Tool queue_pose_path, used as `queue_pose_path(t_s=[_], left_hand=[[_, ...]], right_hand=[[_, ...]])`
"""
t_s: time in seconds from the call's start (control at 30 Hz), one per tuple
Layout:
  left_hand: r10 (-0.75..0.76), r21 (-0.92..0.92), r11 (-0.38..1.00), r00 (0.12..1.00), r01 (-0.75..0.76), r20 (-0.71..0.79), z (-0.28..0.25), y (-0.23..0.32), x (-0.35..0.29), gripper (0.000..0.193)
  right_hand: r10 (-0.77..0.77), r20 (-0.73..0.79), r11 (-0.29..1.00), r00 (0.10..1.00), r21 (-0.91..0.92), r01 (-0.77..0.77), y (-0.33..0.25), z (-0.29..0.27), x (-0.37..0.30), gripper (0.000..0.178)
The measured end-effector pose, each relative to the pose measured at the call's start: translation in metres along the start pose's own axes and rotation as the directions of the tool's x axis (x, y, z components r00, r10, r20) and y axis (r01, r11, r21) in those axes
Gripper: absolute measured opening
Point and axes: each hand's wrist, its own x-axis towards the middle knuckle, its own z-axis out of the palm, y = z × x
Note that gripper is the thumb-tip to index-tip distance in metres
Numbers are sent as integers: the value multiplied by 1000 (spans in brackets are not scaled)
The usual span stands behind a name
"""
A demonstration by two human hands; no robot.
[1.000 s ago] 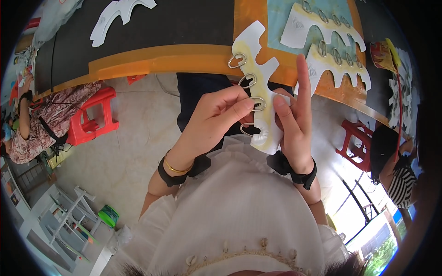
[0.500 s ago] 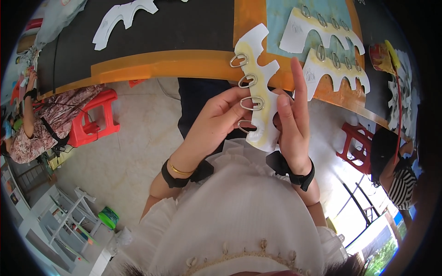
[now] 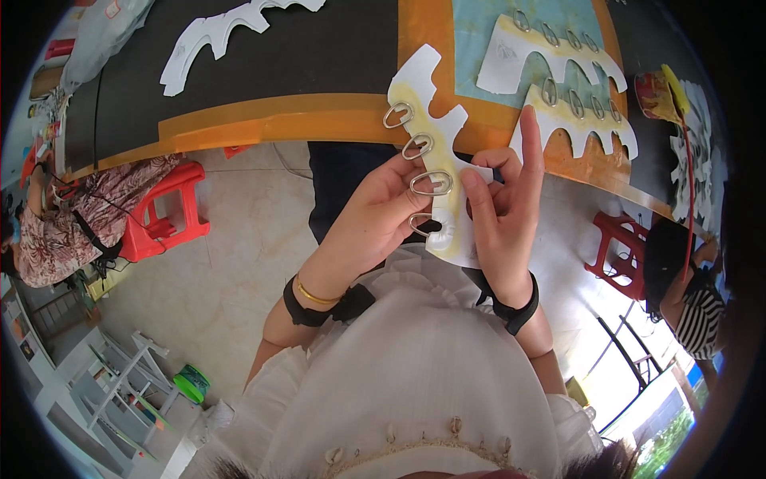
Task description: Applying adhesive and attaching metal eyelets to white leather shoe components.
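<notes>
A white scalloped strip (image 3: 441, 144), smeared with yellowish glue along its straight edge, stands roughly upright in front of me. Several oval metal rings (image 3: 432, 184) are set along its left edge, where white tabs loop over the lower ones. My left hand (image 3: 359, 215) grips the strip from the left, its thumb near the third ring and its fingers partly hidden behind. On the scalloped side, my right hand (image 3: 508, 219) pinches a projecting tab with its thumb in front. Its index finger points straight up, away from the strip.
Two similar strips with rings (image 3: 519, 60) lie on a light-blue sheet (image 3: 479, 24) at the right of the dark table (image 3: 335, 56). Plain white scalloped pieces (image 3: 211, 32) lie at the far left. A glue-stained container (image 3: 654, 96) stands right. Red stools (image 3: 179, 211) and other people flank me.
The strip's upper end has tilted a little to the left. My right thumb has come down onto the strip's edge, and the curled fingers beside it show more now.
</notes>
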Motion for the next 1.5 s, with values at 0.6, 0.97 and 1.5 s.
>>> queue_pose_path(t_s=[0.6,0.97,1.5], left_hand=[[126,5,992,991,-127,42,2,-1,-5,23],[388,231,905,916,-358,-101,11,-16,6,25],[489,404,814,868,-418,-88,9,-23,9,27]], right_hand=[[-168,17,960,986,-225,167,-8,-14,15,77],[-515,90,670,852,-578,466,-30,-15,10,21],[-292,20,783,956,-570,251,-21,-1,15,15]])
